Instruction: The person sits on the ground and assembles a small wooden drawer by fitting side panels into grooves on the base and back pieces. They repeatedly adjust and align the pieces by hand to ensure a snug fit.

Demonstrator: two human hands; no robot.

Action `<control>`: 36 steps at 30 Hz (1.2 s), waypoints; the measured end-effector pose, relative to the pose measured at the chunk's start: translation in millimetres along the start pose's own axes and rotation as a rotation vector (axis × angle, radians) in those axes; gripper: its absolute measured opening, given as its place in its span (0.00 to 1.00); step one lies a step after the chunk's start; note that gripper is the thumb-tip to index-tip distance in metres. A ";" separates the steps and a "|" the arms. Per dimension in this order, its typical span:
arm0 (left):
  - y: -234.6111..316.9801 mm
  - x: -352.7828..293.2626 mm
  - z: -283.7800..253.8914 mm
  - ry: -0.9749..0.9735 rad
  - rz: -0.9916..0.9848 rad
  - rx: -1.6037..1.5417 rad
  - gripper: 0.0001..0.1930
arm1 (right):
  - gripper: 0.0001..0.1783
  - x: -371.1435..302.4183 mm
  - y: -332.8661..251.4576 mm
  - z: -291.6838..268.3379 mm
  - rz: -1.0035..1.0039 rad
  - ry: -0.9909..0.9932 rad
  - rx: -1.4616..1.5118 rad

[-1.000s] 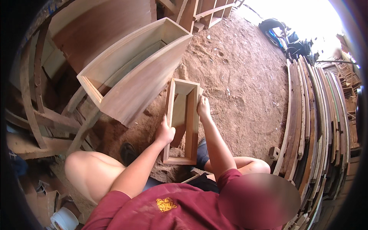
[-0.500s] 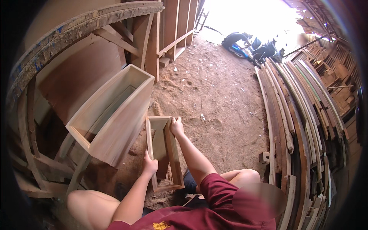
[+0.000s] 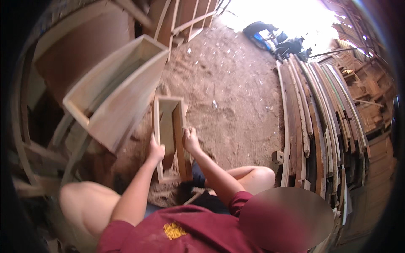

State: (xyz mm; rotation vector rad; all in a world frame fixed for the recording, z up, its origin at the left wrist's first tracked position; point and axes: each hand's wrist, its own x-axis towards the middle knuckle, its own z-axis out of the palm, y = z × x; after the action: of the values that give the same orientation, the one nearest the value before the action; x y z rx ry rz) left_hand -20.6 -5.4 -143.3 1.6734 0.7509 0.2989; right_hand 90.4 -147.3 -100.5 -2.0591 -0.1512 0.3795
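Between my knees stands a narrow, rectangular box of pale wood (image 3: 168, 100), its open side facing up and its long sides running away from me. My left hand (image 3: 156, 150) is closed on the left long wall. About midway along the right wall, my right hand (image 3: 191, 140) grips the edge with bent fingers. Inside the box a thin panel and part of the ground show. Just to the left and farther off, a larger open wooden box (image 3: 126, 107) rests tilted on a wooden support, apart from my hands.
Long boards (image 3: 301, 122) lie stacked along the right, with a small wooden block (image 3: 277, 157) beside them. Sandy ground (image 3: 228, 84) with scattered pale bits stretches ahead. A motorbike (image 3: 261, 38) stands near the bright opening. Wooden cabinet frames (image 3: 192, 19) stand at the far left.
My right hand has slid from the far right corner of the narrow box back toward the middle of its right wall. The left hand keeps its grip. The whole view has shifted.
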 end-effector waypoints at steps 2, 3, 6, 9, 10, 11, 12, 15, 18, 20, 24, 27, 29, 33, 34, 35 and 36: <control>-17.5 0.7 2.7 0.005 0.036 0.053 0.42 | 0.19 -28.9 15.1 -7.1 -0.037 0.007 -0.017; -1.8 -2.5 5.5 -0.039 0.002 0.108 0.43 | 0.19 -39.5 37.0 -11.4 -0.074 0.039 -0.048; 28.7 -15.4 -8.7 -0.088 -0.102 0.179 0.43 | 0.20 -105.1 51.3 -24.8 -0.027 -0.077 -0.009; 25.7 -15.5 -9.4 -0.073 -0.050 0.125 0.43 | 0.18 -144.2 58.2 -34.0 -0.133 -0.077 -0.132; 21.7 -15.1 -9.5 -0.081 -0.063 0.111 0.43 | 0.17 -141.7 59.4 -33.4 -0.104 -0.114 -0.115; 23.9 -15.5 -11.2 -0.085 -0.070 0.092 0.43 | 0.17 -132.2 56.8 -32.4 -0.131 -0.125 -0.153; 24.1 -15.2 -10.5 -0.087 -0.060 0.094 0.43 | 0.17 -116.1 56.4 -30.9 -0.152 -0.131 -0.190; 22.3 -15.4 -10.5 -0.097 -0.051 0.089 0.43 | 0.16 -45.5 52.2 -18.3 -0.258 -0.112 -0.269; 17.7 -10.9 -14.5 -0.071 -0.077 0.087 0.43 | 0.16 33.0 8.1 0.4 -0.152 -0.189 -0.436; 32.9 -15.4 -11.2 -0.058 -0.072 0.117 0.43 | 0.18 95.7 3.3 4.9 -0.163 -0.173 -0.516; 44.7 -14.2 -10.1 -0.155 -0.129 0.062 0.43 | 0.25 187.8 9.5 7.3 -0.123 -0.051 -0.416; 33.7 -11.8 -21.8 -0.067 -0.129 0.083 0.43 | 0.29 165.0 -43.5 32.4 -0.034 -0.117 -0.282; 43.4 -14.4 -25.6 -0.080 -0.140 0.118 0.44 | 0.30 145.7 -49.1 27.2 -0.024 -0.098 -0.126; 33.1 -6.4 -19.8 -0.075 -0.080 0.089 0.44 | 0.25 107.8 6.2 10.1 -0.075 -0.204 -0.313; 34.6 -2.9 -10.2 -0.111 -0.073 0.087 0.45 | 0.25 101.0 48.3 -4.7 -0.114 -0.184 -0.253; 37.8 -0.3 -0.2 -0.154 -0.064 0.086 0.45 | 0.26 90.1 94.0 -20.8 -0.152 -0.159 -0.195; 33.2 2.8 -8.6 -0.150 -0.074 0.093 0.46 | 0.22 59.7 83.9 -9.9 -0.124 -0.182 -0.157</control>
State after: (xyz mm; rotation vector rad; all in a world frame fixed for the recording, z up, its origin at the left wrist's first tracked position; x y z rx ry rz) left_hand -13.0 0.6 -110.3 1.7297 0.7216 0.0867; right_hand 145.8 -181.5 -180.9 -2.1547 -0.4285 0.4908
